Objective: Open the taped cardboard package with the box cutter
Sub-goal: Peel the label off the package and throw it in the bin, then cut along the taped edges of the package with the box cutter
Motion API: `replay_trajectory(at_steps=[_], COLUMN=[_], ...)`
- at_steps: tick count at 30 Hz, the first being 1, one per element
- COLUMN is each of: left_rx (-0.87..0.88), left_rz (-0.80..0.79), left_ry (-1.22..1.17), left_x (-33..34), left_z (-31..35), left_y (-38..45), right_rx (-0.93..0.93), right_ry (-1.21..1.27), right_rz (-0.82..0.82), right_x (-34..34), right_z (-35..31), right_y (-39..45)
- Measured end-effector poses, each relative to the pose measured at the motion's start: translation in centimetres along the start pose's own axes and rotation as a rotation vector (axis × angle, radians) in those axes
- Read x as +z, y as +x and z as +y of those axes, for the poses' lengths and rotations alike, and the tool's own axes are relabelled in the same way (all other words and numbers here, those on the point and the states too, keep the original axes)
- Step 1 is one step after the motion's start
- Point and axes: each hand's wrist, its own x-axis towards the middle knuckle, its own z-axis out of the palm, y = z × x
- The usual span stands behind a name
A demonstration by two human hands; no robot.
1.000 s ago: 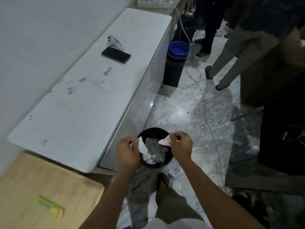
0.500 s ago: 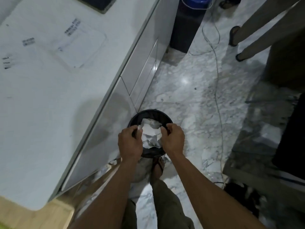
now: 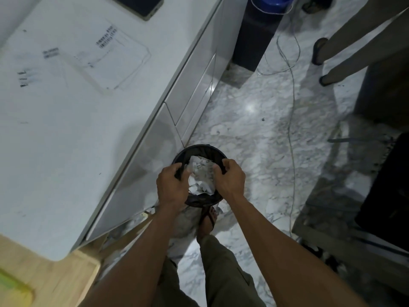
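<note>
Both hands are down at the black waste bin [image 3: 200, 173] on the marble floor: the left hand [image 3: 171, 187] has its fingers curled over the bin's near-left rim and the black liner there, and the right hand [image 3: 230, 178] curls over the right rim, its fingertips touching the crumpled white paper [image 3: 200, 176] that fills the bin. Neither the taped cardboard package nor the box cutter can be made out; a yellow-green object [image 3: 12, 290] blurs at the corner of the wooden board [image 3: 55, 278], well to the left of the bin, and I cannot tell what it is. The paper looks light, soft and easily crushed, so it should press down under the fingers with little force; the liner is thin and slack and would likely slip unless pinched against the stiff rim. On the white table [image 3: 66, 129] up and left of the bin lie a clear sleeve [image 3: 106, 58] with dark print too small to read, and the edge of a phone [image 3: 141, 5]. No brand is legible anywhere.
</note>
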Motion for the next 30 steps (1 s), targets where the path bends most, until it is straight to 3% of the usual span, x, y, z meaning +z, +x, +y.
replay_trajectory(at_steps=[16, 21, 30], left_rx=[0.039, 0.015, -0.09], left_rz=[0.19, 0.268, 0.572], left_ry=[-0.058, -0.14, -0.248], left_x=[-8.9, -14.4, -24.2], left_z=[-0.3, -4.2, -17.1], left_y=[-10.0, -15.6, -31.4], right_rx=[-0.246, -0.361, -0.7], right_ry=[0.059, 0.084, -0.067], right_rz=[-0.165, -0.264, -0.494], right_x=[-0.5, 1.7, 8.8], right_z=[-4.6, -6.2, -5.5], right_y=[-11.5, -18.4, -34.5])
